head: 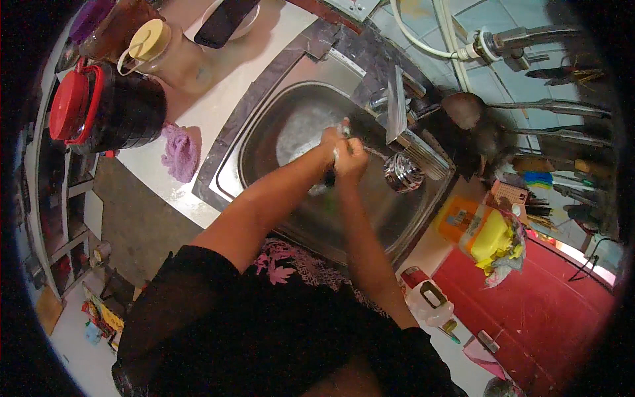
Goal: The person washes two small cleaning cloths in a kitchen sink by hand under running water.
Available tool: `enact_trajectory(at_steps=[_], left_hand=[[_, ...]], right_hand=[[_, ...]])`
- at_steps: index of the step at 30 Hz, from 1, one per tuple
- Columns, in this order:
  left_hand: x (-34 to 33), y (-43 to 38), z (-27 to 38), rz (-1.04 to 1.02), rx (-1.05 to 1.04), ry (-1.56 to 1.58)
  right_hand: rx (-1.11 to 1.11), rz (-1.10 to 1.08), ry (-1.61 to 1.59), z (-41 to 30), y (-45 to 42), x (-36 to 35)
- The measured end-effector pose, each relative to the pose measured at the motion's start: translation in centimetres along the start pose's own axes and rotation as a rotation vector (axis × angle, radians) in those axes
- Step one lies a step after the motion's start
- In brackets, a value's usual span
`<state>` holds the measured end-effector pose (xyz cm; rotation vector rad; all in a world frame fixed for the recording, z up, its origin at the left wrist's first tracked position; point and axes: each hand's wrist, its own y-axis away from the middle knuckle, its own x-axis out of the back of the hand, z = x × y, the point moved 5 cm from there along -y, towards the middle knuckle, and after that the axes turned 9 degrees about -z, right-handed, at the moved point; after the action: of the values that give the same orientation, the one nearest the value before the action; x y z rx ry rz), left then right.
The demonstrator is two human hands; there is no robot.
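Over a stainless steel sink (392, 218), both hands are close together. My left hand (333, 139) has bent fingers, with white foam at the fingertips. Against it, my right hand (351, 158) is curled, also with foam on it. Whatever lies between the hands is hidden. A round, pale, soapy surface (300, 134) shows in the sink beyond them. Just right of my right hand is a shiny, ribbed metal object (403, 172), with a thin piece reaching towards the hand; whether they touch is unclear.
A purple cloth (181, 153), a red-lidded dark jar (131, 109) and a yellow-lidded jar (178, 67) stand left. A black phone (225, 22) rests over a white bowl. A metal rack (416, 149) borders the sink. Ladles (464, 110) hang right, above an orange-and-yellow container (466, 223).
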<state>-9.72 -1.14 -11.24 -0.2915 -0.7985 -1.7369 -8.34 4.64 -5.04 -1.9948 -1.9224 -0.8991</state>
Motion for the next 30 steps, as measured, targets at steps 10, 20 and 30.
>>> enact_trajectory(at_steps=[10, 20, 30], left_hand=[[4.0, 2.5, 4.1, 0.078, 0.324, 0.078], [1.2, 0.1, 0.1, 0.110, 0.224, 0.201], [-3.0, -1.1, -2.5, -0.032, 0.489, 0.576]], right_hand=[[0.134, -0.069, -0.119, -2.4, -0.5, 0.3], [0.083, 0.023, -0.109, 0.0, -5.3, 0.6], [0.042, -0.015, 0.024, -0.3, -5.0, 1.8]])
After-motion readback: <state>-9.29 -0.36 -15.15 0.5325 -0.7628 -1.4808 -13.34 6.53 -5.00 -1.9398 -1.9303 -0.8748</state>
